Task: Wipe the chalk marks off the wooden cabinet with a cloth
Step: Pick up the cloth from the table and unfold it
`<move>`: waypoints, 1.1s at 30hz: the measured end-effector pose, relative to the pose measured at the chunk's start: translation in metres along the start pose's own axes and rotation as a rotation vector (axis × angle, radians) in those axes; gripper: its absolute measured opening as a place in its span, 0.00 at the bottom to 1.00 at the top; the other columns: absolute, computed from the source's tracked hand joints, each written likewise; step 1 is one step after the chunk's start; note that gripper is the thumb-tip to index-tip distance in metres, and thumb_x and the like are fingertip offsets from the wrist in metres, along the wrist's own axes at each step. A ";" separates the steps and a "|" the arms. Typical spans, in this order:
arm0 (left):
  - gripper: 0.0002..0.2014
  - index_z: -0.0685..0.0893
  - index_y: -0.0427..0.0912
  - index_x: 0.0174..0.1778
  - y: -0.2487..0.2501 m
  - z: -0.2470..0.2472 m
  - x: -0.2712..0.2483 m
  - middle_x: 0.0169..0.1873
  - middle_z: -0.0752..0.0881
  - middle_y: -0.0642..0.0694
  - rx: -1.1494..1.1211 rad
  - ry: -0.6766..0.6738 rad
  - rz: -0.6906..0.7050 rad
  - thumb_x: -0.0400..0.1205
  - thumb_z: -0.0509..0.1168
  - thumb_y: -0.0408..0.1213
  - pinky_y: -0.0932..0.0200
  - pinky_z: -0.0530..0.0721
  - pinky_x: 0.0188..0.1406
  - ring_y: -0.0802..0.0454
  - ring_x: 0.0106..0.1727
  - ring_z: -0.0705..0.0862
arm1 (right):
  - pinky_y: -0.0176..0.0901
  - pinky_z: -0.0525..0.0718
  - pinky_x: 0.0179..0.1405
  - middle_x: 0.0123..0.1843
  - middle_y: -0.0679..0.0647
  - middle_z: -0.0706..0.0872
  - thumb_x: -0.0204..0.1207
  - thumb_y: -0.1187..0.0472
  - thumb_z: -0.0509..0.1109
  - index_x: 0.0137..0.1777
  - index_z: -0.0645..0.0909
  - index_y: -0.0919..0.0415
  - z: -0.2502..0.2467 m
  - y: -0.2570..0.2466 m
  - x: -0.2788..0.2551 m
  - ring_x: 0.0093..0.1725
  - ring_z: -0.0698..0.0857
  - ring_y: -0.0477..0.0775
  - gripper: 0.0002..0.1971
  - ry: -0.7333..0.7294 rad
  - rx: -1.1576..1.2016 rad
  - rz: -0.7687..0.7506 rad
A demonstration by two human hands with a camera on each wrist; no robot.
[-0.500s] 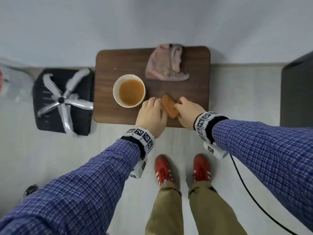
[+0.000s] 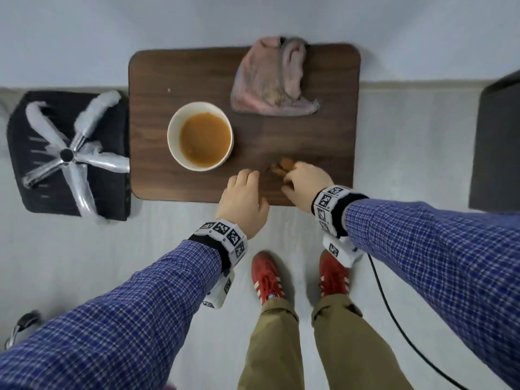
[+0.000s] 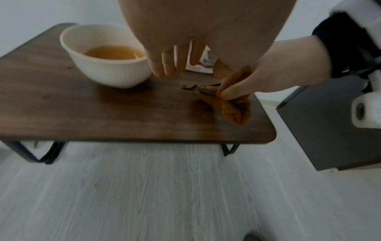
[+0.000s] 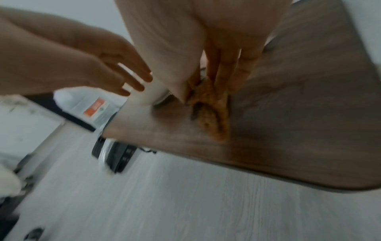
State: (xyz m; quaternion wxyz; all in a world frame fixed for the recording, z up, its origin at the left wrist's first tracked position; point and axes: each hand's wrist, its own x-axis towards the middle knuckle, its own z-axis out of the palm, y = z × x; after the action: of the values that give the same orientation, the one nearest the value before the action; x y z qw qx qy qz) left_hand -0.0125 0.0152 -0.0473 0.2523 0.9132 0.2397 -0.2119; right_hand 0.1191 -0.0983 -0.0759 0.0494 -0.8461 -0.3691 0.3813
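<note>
A small orange cloth (image 2: 282,167) lies bunched on the dark wooden tabletop (image 2: 180,71), near its front edge. My right hand (image 2: 305,182) pinches this cloth and presses it down on the wood; in the right wrist view the cloth (image 4: 212,117) hangs out below the fingers (image 4: 237,76). My left hand (image 2: 243,192) hovers just left of it, fingers relaxed and apart, holding nothing. The left wrist view shows the cloth (image 3: 233,107) under the right hand (image 3: 268,70). No chalk marks stand out on the wood.
A white ribbed bowl (image 2: 200,136) of orange-brown liquid stands left of my hands. A crumpled pink cloth (image 2: 271,80) lies at the table's back. An overturned chair base (image 2: 67,154) is on the floor at left, dark furniture (image 2: 495,153) at right.
My left hand has let go of the orange cloth and drawn back toward the front edge. The right hand keeps the cloth, now bunched smaller under its fingers.
</note>
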 end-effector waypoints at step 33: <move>0.07 0.88 0.40 0.43 0.732 -0.666 -0.304 0.34 0.87 0.48 -0.431 0.217 1.128 0.82 0.73 0.40 0.74 0.77 0.25 0.55 0.34 0.84 | 0.53 0.89 0.50 0.49 0.70 0.88 0.78 0.67 0.73 0.46 0.83 0.70 -0.716 -0.031 -0.747 0.44 0.88 0.61 0.05 1.137 1.029 -0.010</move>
State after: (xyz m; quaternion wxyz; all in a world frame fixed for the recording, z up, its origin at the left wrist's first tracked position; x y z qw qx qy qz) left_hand 0.3214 -0.2656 0.8915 0.4786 0.8442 -0.2188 0.1016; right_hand 0.2631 -0.4288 0.8946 0.6212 -0.7808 -0.0666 0.0110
